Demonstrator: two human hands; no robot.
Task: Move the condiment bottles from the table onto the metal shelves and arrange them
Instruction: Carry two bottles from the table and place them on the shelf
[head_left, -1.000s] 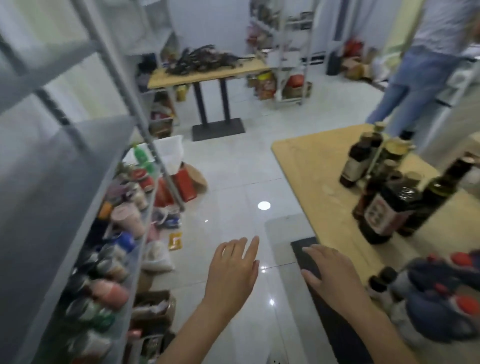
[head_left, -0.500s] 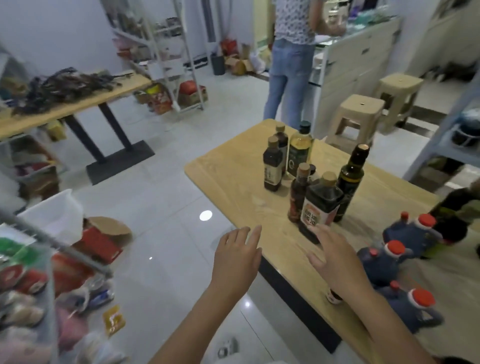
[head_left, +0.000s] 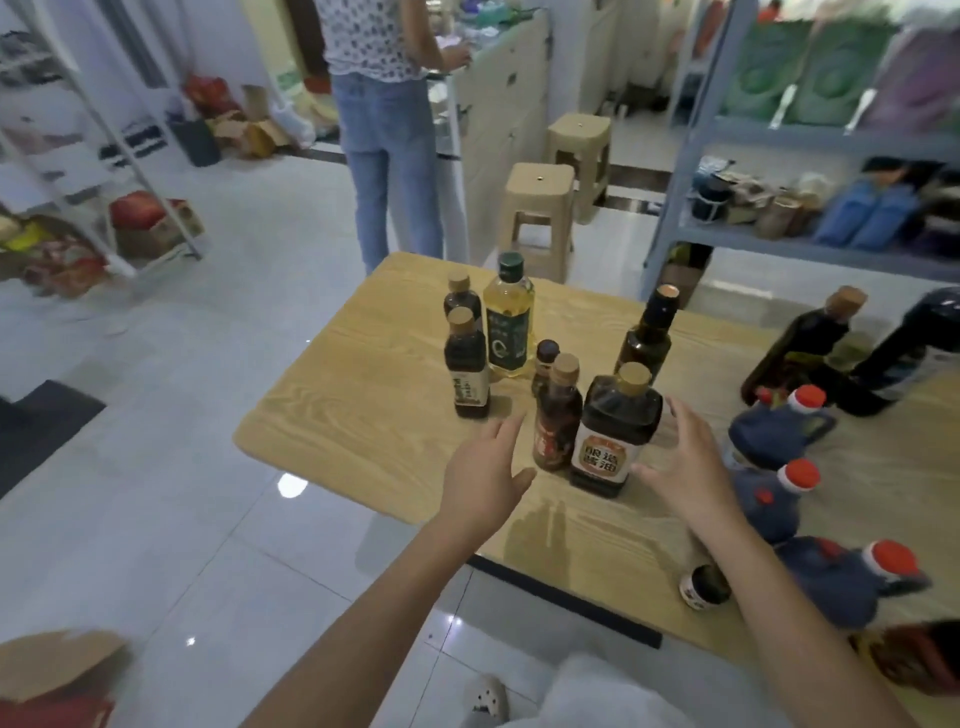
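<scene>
Our left hand (head_left: 485, 480) and right hand (head_left: 685, 467) hover spread and hold nothing. They flank the large soy sauce bottle (head_left: 613, 431) and the slim brown bottle (head_left: 557, 415) just beside it, both upright near the front edge of the wooden surface (head_left: 363, 405). We judge the soy sauce bottle full, heavy and smooth-walled. Grip the body at the label and support the base, not the cap.

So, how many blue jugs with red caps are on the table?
3, in a row right of the right hand: the far jug, the middle jug, the near jug by the table edge. Others may be hidden beyond the frame.
</scene>
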